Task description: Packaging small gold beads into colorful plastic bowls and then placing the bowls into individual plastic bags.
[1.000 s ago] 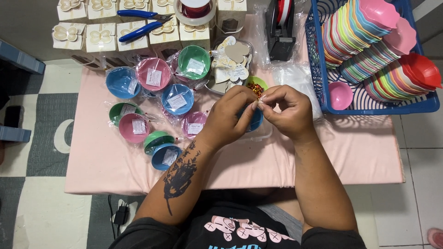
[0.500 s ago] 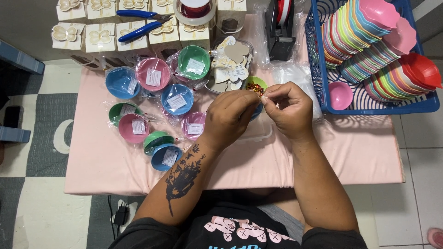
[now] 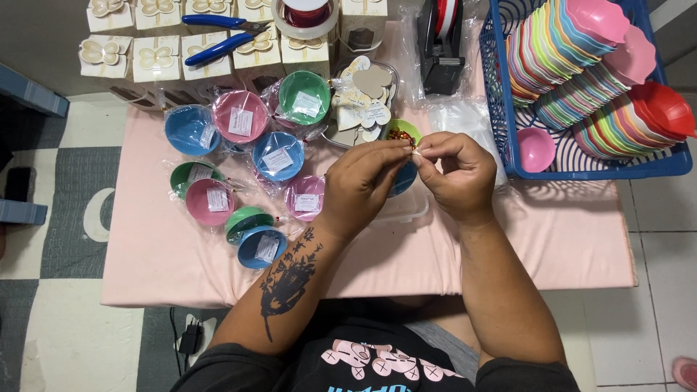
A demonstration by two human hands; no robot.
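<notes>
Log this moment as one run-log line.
left hand: pinching small red-gold tie | right hand: pinching same tie | blue bowl: beneath hands | wrapped bowls: left on pink table

Both hands (image 3: 406, 174) pinch a wrapped blue bowl (image 3: 404, 176).

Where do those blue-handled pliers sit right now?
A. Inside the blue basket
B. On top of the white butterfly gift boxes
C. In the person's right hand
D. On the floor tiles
B: the blue-handled pliers lie across the tops of the white butterfly boxes at the far edge of the pink table.
</notes>
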